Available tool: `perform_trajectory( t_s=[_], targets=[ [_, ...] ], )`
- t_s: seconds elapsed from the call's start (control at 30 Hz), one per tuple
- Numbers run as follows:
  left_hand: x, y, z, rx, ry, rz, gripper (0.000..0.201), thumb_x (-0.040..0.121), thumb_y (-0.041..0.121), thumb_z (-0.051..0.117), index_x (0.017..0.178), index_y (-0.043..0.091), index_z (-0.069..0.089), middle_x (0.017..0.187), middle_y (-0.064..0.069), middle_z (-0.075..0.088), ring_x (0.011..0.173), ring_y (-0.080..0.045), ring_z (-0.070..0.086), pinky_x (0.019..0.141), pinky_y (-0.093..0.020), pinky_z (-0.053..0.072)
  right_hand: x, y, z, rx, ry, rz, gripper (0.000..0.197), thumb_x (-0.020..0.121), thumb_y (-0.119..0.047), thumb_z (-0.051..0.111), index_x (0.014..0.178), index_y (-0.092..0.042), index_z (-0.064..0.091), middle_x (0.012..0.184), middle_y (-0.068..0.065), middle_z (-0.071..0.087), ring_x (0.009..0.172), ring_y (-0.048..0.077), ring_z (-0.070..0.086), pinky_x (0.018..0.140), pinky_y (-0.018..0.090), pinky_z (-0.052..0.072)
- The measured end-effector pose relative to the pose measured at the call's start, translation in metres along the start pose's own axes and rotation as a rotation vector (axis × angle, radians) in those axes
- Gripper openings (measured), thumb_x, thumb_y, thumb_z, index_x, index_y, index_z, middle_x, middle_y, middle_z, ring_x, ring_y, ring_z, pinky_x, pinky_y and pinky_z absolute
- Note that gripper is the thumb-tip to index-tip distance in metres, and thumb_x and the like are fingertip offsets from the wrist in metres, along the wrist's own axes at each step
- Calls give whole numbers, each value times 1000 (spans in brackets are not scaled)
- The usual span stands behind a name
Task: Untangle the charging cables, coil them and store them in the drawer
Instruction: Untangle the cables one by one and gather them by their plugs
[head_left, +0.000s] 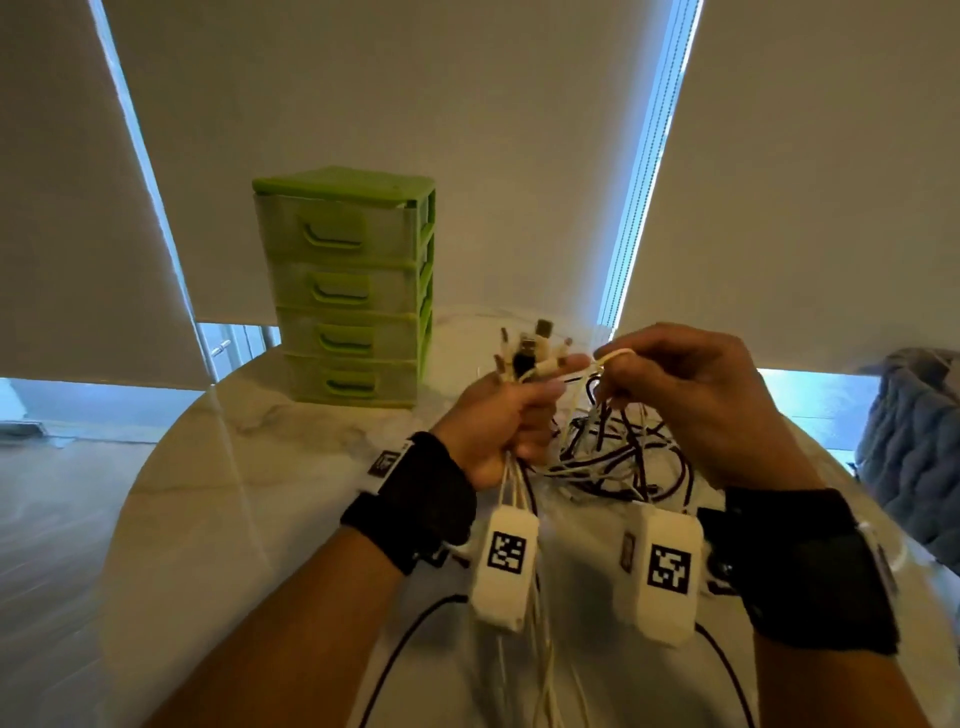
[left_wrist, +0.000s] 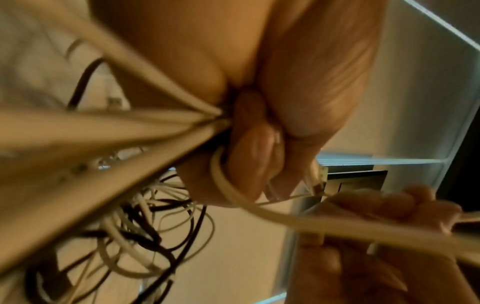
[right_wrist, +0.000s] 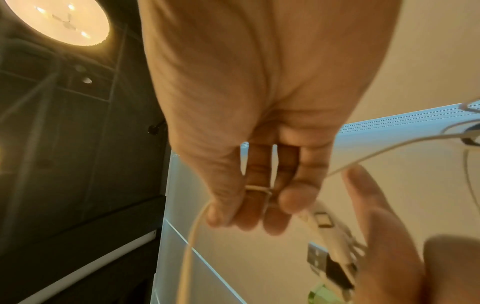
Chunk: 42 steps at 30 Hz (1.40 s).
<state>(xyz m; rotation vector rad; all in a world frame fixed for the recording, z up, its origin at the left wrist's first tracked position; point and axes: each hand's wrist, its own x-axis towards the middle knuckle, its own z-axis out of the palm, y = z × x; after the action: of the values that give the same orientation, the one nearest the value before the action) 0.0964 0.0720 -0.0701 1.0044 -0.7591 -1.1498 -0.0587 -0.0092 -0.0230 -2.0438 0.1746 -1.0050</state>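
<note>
My left hand is fisted round a bundle of white and black charging cables; their plug ends stick up above the fist. In the left wrist view the white cords fan out from the curled fingers. My right hand pinches a loop of one white cable just right of the plugs; the right wrist view shows that white cable held between thumb and fingers. A tangle of black and white cables hangs between the hands over the table. The green drawer unit stands behind, all drawers closed.
The round marble table carries the drawer unit at its far side. A grey knitted throw lies at the right edge. Roller blinds cover the windows behind. White tagged sensor boxes hang from both wrists.
</note>
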Motion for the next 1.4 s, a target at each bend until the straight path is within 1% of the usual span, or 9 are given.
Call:
perform_trajectory(
  t_s=[0.2, 0.37, 0.53, 0.63, 0.77, 0.93, 1.1, 1.23, 1.4],
  targets=[
    [13, -17, 14, 161, -86, -63, 29, 101, 13, 45, 73, 17, 49, 50, 8, 35, 40, -5, 27, 38, -17, 24, 1, 11, -1, 387, -27, -47, 23, 72, -41, 77, 88, -24, 75, 78, 4, 72, 72, 25, 68, 64, 29, 54],
    [15, -28, 14, 233, 21, 39, 18, 98, 15, 50, 82, 16, 56, 54, 6, 44, 44, -8, 33, 40, -21, 29, -3, 10, 5, 401, -190, 59, 38, 69, -25, 77, 106, -27, 70, 93, 1, 73, 78, 23, 71, 69, 31, 57],
    [14, -6, 5, -249, 82, 146, 15, 96, 13, 48, 85, 13, 58, 68, 1, 50, 34, -3, 26, 36, -15, 27, -4, 27, 1, -333, -204, 339, 73, 62, -37, 84, 121, -56, 45, 124, -18, 50, 83, 12, 62, 84, 32, 56],
    [3, 19, -3, -429, 12, 303, 11, 87, 22, 51, 82, 16, 58, 68, 1, 53, 31, -2, 26, 34, -13, 29, -5, 48, 10, -519, -368, 412, 63, 71, -44, 80, 126, -46, 49, 115, -27, 43, 89, -7, 47, 83, 17, 40],
    [-9, 42, -6, -468, -53, 451, 11, 84, 26, 50, 86, 19, 58, 67, 2, 58, 29, 0, 28, 33, -11, 30, -2, 57, 2, -548, -96, 334, 10, 90, -37, 63, 95, -34, 71, 93, -17, 65, 80, -6, 55, 67, 8, 37],
    [8, 12, 7, 30, 107, 295, 27, 89, 5, 55, 108, 23, 64, 69, 1, 54, 38, -2, 27, 36, -14, 25, 1, 35, -6, -117, 211, 181, 12, 89, -19, 66, 86, -28, 75, 74, -11, 72, 65, -2, 61, 61, 12, 45],
    [18, -13, 36, 440, 51, 181, 38, 92, 13, 61, 62, 36, 66, 48, 17, 50, 40, -1, 44, 45, -20, 32, 1, 11, -7, 126, 242, 79, 14, 85, -8, 66, 87, -19, 74, 78, -5, 75, 76, 11, 71, 70, 18, 55],
    [18, -13, 42, 458, 80, 262, 34, 90, 8, 63, 66, 31, 69, 51, 16, 54, 49, -2, 47, 49, -21, 38, 1, 13, -9, 189, 291, 153, 10, 84, -9, 66, 89, -14, 73, 75, -5, 74, 72, 7, 70, 64, 12, 51],
    [21, -4, 37, 208, 231, 286, 18, 91, 0, 57, 86, 13, 69, 51, 12, 60, 42, 0, 53, 41, -16, 40, -4, 18, -16, -406, -95, 266, 38, 71, -45, 76, 101, -56, 56, 87, -29, 61, 83, -9, 57, 64, 7, 43]
  ],
)
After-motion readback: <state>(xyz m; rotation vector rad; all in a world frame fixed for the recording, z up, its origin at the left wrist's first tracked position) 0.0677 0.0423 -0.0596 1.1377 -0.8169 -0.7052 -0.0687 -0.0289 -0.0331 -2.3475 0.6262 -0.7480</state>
